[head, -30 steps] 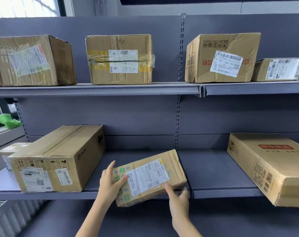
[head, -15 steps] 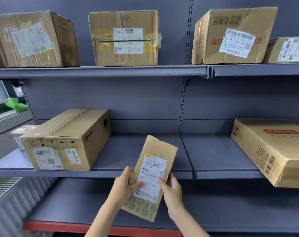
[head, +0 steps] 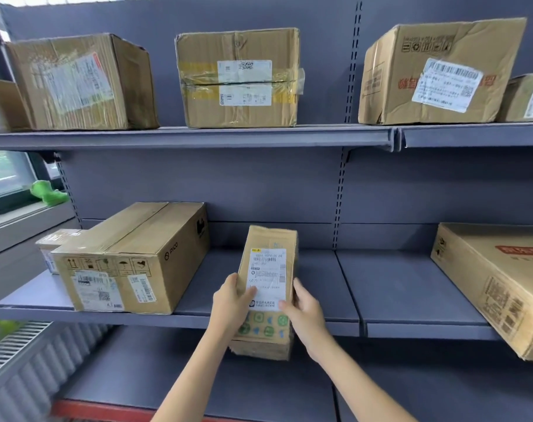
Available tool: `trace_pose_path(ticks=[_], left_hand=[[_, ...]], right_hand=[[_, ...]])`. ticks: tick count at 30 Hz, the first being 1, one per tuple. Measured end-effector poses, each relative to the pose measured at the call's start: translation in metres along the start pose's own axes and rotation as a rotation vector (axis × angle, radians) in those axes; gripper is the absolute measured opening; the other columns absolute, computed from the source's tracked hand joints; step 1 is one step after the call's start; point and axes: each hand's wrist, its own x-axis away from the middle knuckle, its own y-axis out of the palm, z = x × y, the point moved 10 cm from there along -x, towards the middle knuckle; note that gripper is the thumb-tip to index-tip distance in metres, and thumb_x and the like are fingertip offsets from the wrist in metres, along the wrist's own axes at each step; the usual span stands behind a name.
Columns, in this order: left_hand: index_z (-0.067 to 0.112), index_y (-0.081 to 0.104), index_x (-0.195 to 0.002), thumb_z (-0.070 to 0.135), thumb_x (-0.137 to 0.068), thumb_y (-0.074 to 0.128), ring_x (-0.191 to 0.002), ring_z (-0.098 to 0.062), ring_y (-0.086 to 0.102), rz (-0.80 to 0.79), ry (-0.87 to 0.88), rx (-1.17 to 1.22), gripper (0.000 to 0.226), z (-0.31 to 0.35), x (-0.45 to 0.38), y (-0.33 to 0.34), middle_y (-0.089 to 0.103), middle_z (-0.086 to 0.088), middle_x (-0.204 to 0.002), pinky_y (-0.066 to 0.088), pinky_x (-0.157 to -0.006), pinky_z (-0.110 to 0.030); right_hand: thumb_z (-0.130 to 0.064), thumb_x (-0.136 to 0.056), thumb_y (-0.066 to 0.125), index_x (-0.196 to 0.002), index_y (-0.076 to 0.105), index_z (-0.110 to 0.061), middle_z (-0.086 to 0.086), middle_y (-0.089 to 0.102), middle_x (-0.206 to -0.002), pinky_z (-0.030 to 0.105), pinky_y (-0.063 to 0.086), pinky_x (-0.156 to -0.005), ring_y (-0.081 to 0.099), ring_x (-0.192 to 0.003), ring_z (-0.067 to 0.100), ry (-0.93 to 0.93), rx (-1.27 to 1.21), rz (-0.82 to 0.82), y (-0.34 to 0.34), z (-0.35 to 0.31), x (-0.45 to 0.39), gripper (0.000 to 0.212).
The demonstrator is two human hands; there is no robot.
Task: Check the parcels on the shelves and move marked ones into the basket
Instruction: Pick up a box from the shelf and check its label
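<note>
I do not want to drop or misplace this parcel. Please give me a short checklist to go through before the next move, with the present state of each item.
1. Both hands hold the small parcel: ok, left hand and right hand grip its sides.
2. Label faces the camera: ok.
3. Label text readable: cannot tell, too blurred.
4. Mark on the parcel: cannot tell.
5. Basket in view: not ok, none visible.
6. Free space on the middle shelf to put it back: ok.

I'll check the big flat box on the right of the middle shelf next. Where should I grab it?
Probably by its two long side edges, coming from the front: the flat box is wide, thin, and overhangs the middle shelf, so its near corner is free.
</note>
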Motion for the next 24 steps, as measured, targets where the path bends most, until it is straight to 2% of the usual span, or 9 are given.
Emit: trace_pose_path(ticks=[3,5,7,9,11,15,17,21,24], left_hand=[[0.019,0.048,-0.118,0.015,-0.09,0.052,-0.079,-0.001,0.057,-0.09,-0.003,0.11,0.028,-0.006,-0.002,0.006,0.06,0.011,-0.103,0.048,-0.066,-0.018],[0.025,0.048,-0.117,0.011,-0.089,0.056,-0.09,-0.004,0.063,-0.186,-0.021,0.286,0.032,-0.015,0.001,0.009,0.064,0.011,-0.107,0.052,-0.076,-0.023],[0.031,0.039,-0.123,0.005,-0.086,0.059,-0.095,0.002,0.063,-0.283,-0.05,0.4,0.049,-0.029,0.008,0.015,0.061,0.017,-0.109,0.052,-0.075,-0.018],[0.031,0.033,-0.131,0.002,-0.083,0.063,-0.1,-0.006,0.064,-0.353,-0.071,0.469,0.063,-0.041,0.012,0.023,0.061,0.016,-0.113,0.053,-0.08,-0.024],[0.032,0.038,-0.129,0.005,-0.084,0.063,-0.099,-0.011,0.067,-0.364,-0.087,0.536,0.059,-0.043,0.007,0.027,0.064,0.011,-0.114,0.054,-0.08,-0.026],[0.034,0.054,-0.101,0.006,-0.09,0.053,-0.083,-0.008,0.07,-0.316,-0.095,0.595,0.031,-0.025,-0.014,0.027,0.073,0.011,-0.091,0.052,-0.062,-0.017],[0.035,0.054,-0.097,0.009,-0.09,0.054,-0.083,-0.011,0.07,-0.31,-0.122,0.597,0.027,-0.021,-0.026,0.027,0.073,0.009,-0.093,0.052,-0.063,-0.023],[0.035,0.052,-0.093,0.011,-0.091,0.053,-0.082,-0.017,0.069,-0.343,-0.179,0.573,0.025,-0.023,-0.054,0.032,0.07,0.003,-0.097,0.052,-0.062,-0.028],[0.033,0.053,-0.092,0.008,-0.09,0.053,-0.083,-0.021,0.069,-0.384,-0.192,0.598,0.025,-0.02,-0.073,0.04,0.071,-0.001,-0.096,0.053,-0.067,-0.032]], right_hand=[[-0.024,-0.075,0.06,-0.141,0.035,-0.028,-0.006,0.049,-0.14,0.035,0.046,-0.101,0.052,-0.121,0.008,0.081,0.024,-0.046,-0.001,0.013,-0.004,0.07],[-0.023,-0.074,0.064,-0.145,0.024,-0.028,-0.007,0.041,-0.145,0.031,0.044,-0.101,0.048,-0.125,0.008,0.111,0.007,-0.08,-0.005,0.017,-0.001,0.082],[-0.026,-0.067,0.072,-0.147,0.013,-0.025,-0.013,0.029,-0.149,0.022,0.043,-0.099,0.038,-0.131,0.004,0.118,0.039,-0.17,-0.003,0.023,0.006,0.1],[-0.032,-0.056,0.079,-0.148,0.002,-0.026,-0.017,0.014,-0.152,0.019,0.04,-0.101,0.027,-0.135,0.0,0.1,0.133,-0.279,0.002,0.025,0.014,0.12],[-0.029,-0.054,0.081,-0.147,-0.007,-0.027,-0.016,0.009,-0.153,0.017,0.041,-0.1,0.027,-0.136,0.002,0.105,0.205,-0.313,0.003,0.024,0.01,0.128],[-0.018,-0.062,0.081,-0.144,-0.001,-0.034,-0.019,0.044,-0.131,0.017,0.047,-0.09,0.049,-0.119,0.002,0.141,0.182,-0.292,-0.001,0.015,-0.014,0.117],[-0.02,-0.065,0.08,-0.145,0.0,-0.034,-0.016,0.05,-0.127,0.017,0.048,-0.087,0.052,-0.114,0.001,0.14,0.176,-0.257,-0.003,0.012,-0.027,0.114],[-0.035,-0.054,0.081,-0.145,0.003,-0.033,-0.01,0.054,-0.126,0.02,0.048,-0.088,0.055,-0.112,0.003,0.13,0.16,-0.182,-0.005,0.009,-0.046,0.12],[-0.025,-0.064,0.081,-0.131,0.007,-0.043,-0.009,0.054,-0.125,0.011,0.048,-0.078,0.054,-0.109,-0.001,0.107,0.142,-0.146,-0.008,0.007,-0.063,0.101]])
